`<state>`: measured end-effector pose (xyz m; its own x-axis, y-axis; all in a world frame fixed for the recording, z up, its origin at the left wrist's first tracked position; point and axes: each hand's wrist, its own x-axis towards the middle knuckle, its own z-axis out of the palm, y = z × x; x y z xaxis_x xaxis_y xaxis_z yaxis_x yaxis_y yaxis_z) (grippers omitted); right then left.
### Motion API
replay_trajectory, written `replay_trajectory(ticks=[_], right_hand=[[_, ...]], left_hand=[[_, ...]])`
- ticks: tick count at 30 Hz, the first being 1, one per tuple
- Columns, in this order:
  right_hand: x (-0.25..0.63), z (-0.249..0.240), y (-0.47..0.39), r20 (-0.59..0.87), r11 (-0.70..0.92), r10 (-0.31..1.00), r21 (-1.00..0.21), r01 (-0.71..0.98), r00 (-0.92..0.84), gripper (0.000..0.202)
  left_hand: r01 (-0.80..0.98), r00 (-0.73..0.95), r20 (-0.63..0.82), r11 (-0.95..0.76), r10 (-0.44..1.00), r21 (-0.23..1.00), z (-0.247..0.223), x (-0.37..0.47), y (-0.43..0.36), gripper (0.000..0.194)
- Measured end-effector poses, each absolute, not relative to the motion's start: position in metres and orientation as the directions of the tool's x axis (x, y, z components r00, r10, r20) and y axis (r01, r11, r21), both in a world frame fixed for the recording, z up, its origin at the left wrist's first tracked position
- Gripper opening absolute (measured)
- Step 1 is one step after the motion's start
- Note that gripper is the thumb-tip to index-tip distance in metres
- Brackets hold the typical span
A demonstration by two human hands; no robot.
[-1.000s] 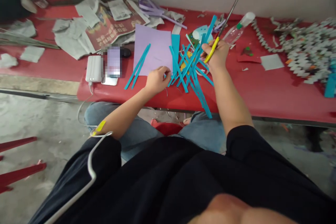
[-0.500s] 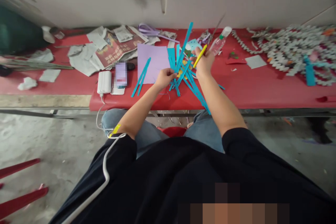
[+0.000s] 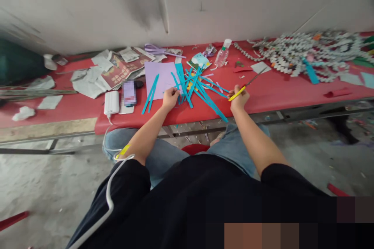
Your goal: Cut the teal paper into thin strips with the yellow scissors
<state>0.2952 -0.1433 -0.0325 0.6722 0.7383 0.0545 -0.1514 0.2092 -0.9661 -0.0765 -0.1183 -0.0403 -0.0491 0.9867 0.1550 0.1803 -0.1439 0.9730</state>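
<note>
Sprawling teal paper strips (image 3: 201, 87), criss-crossed

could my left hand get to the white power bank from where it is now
Probably yes. The left hand rests on the teal paper strips, and only two loose strips and a phone lie between it and the power bank.

No text can be read. The newspaper (image 3: 117, 71) on the red table (image 3: 292, 91) carries print and a coloured picture, but the letters are too small and blurred to make out. The phone (image 3: 129, 92) screen is blurred, and the clear bottle (image 3: 222, 53) shows no legible label.
</note>
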Motion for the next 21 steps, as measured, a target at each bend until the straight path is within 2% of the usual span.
replay_trajectory(ticks=[7,12,17,21], right_hand=[[0.267,-0.01,-0.133,0.046,0.178,0.735,-0.976,-0.127,0.676,0.036],[0.267,-0.003,-0.139,0.049,0.184,0.754,-0.973,-0.14,0.654,0.039],[0.271,-0.003,-0.145,0.069,0.19,0.781,-0.973,-0.131,0.621,0.046],[0.276,0.0,-0.147,0.072,0.185,0.81,-0.973,-0.138,0.582,0.047]], left_hand=[[0.111,-0.133,0.13,-0.116,0.983,0.987,-0.029,-0.08,-0.128,0.025],[0.041,-0.147,0.098,-0.093,0.984,0.995,-0.028,-0.081,-0.129,0.031],[-0.059,-0.171,0.077,-0.088,0.982,0.994,-0.026,-0.08,-0.13,0.052],[-0.137,-0.156,0.071,-0.093,0.985,0.986,-0.015,-0.075,-0.141,0.058]])
